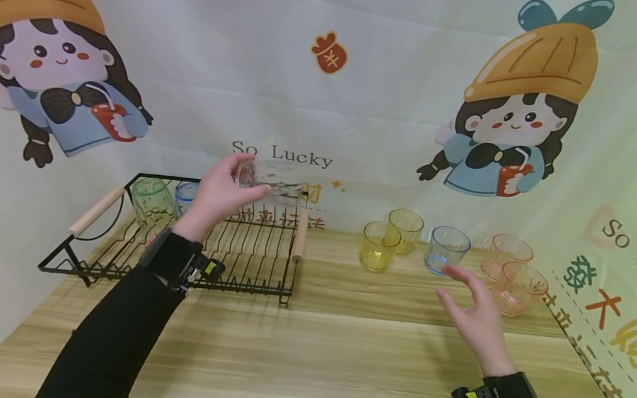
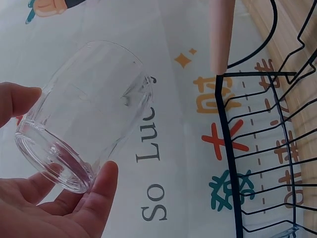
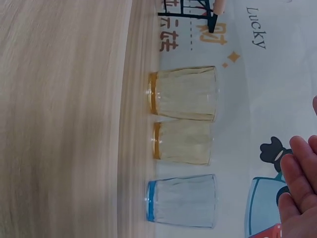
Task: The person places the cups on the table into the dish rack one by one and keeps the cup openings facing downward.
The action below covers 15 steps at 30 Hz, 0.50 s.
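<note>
One clear glass [image 2: 94, 109] is pinched near its base by the left hand [image 1: 220, 195], likely sparing the rim; the right hand [image 1: 477, 317] spreads.

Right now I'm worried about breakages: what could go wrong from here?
1. The left hand holds the clear glass only around its base end, so it might slip.
2. If lowered carelessly, that glass could knock against the rack, which appears close by.
3. The right hand looks near the blue glass on the table in the head view; a stray move might tip it.
</note>
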{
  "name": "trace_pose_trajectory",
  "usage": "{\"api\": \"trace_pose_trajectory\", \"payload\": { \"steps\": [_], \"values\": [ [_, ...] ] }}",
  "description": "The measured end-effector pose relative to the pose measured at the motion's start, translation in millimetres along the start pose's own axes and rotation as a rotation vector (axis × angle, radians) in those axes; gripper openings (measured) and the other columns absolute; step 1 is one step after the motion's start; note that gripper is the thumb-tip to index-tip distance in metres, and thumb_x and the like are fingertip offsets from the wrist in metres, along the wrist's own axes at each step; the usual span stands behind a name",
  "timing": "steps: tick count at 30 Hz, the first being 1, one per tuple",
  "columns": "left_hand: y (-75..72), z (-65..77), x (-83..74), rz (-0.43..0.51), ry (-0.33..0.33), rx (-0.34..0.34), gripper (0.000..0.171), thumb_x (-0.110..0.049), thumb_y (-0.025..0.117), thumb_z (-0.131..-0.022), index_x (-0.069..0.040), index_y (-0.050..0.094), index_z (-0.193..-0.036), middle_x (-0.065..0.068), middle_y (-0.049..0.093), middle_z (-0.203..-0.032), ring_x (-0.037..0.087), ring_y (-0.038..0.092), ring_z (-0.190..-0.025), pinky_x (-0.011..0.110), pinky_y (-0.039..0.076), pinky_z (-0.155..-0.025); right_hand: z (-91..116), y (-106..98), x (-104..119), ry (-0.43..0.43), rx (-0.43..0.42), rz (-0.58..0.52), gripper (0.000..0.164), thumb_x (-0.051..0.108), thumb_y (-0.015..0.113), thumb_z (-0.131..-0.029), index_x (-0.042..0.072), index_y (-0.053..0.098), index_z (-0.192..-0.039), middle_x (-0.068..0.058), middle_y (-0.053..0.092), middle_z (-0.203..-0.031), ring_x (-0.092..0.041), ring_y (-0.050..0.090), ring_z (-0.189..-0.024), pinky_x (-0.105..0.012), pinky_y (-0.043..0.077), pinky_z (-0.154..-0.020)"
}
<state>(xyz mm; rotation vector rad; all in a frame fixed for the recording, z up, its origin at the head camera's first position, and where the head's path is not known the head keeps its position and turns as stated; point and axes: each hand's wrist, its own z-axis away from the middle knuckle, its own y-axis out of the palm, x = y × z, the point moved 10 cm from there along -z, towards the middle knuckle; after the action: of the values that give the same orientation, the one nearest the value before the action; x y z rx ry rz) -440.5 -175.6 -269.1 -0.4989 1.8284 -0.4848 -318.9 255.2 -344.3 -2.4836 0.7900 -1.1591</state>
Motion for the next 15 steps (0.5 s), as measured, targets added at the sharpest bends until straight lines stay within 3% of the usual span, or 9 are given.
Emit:
{"api": "trace_pose_trajectory", "payload": {
  "steps": [1,3,4,8,11,13,15],
  "values": [
    [-0.5,0.4,0.5,0.018,0.002,0.013,0.074,-0.037,0.067,-0.087,-0.018,0.030,-0.148,0.009,0.032,-0.151,0.029,0.028,-0.140,0.046,0.031,-0.113,0.1,-0.4,-1.6,0.006,0.001,0.004,0.045,-0.001,0.070,-0.082,0.002,0.057,-0.125,-0.016,0.062,-0.121,0.005,0.046,-0.112,-0.003,0.029,-0.096],
    [2.0,-20.0,33.2,0.032,0.010,0.008,0.076,-0.042,0.067,-0.085,-0.024,0.028,-0.148,0.005,0.028,-0.154,0.025,0.024,-0.142,0.045,0.029,-0.114,0.4,-0.9,-4.2,0.017,0.007,0.006,0.045,0.002,0.070,-0.083,0.004,0.057,-0.126,-0.015,0.062,-0.122,0.003,0.046,-0.112,-0.004,0.029,-0.096],
    [-0.2,-9.6,19.5,0.007,-0.008,0.005,0.079,-0.044,0.068,-0.084,-0.027,0.025,-0.149,0.003,0.024,-0.156,0.025,0.021,-0.144,0.046,0.028,-0.114,0.6,-1.0,-5.5,0.022,0.008,0.007,0.044,0.003,0.070,-0.083,0.004,0.057,-0.126,-0.015,0.062,-0.122,0.003,0.046,-0.112,-0.004,0.029,-0.096],
    [6.4,-57.5,95.1,-0.010,-0.017,-0.035,0.082,-0.055,0.068,-0.078,-0.041,0.023,-0.146,-0.007,0.020,-0.157,0.017,0.019,-0.144,0.059,0.033,-0.103,1.5,-1.2,-11.9,0.044,0.010,0.024,0.043,0.006,0.069,-0.085,0.003,0.057,-0.126,-0.014,0.062,-0.122,0.002,0.047,-0.111,-0.008,0.032,-0.097],
    [3.0,-51.5,85.2,-0.044,-0.037,-0.034,0.081,-0.055,0.067,-0.079,-0.040,0.024,-0.146,-0.005,0.023,-0.155,0.022,0.023,-0.142,0.062,0.033,-0.100,2.4,-1.9,-16.9,0.060,0.005,0.035,0.042,0.007,0.069,-0.085,0.003,0.057,-0.125,-0.014,0.063,-0.121,0.003,0.047,-0.110,-0.010,0.033,-0.096],
    [-0.9,-36.3,59.0,-0.062,-0.044,-0.012,0.080,-0.048,0.067,-0.083,-0.032,0.024,-0.148,0.003,0.027,-0.154,0.028,0.027,-0.140,0.057,0.033,-0.105,2.8,-2.1,-20.0,0.067,0.001,0.036,0.041,0.007,0.069,-0.085,0.002,0.058,-0.124,-0.014,0.063,-0.121,0.003,0.048,-0.109,-0.012,0.034,-0.096],
    [-3.1,-34.1,52.2,-0.065,-0.038,-0.004,0.080,-0.048,0.066,-0.083,-0.029,0.024,-0.149,0.006,0.030,-0.151,0.029,0.033,-0.135,0.051,0.035,-0.106,3.0,-2.0,-22.9,0.073,0.002,0.039,0.040,0.008,0.068,-0.086,0.001,0.058,-0.124,-0.014,0.063,-0.121,0.002,0.048,-0.109,-0.011,0.033,-0.095]
  ]
}}
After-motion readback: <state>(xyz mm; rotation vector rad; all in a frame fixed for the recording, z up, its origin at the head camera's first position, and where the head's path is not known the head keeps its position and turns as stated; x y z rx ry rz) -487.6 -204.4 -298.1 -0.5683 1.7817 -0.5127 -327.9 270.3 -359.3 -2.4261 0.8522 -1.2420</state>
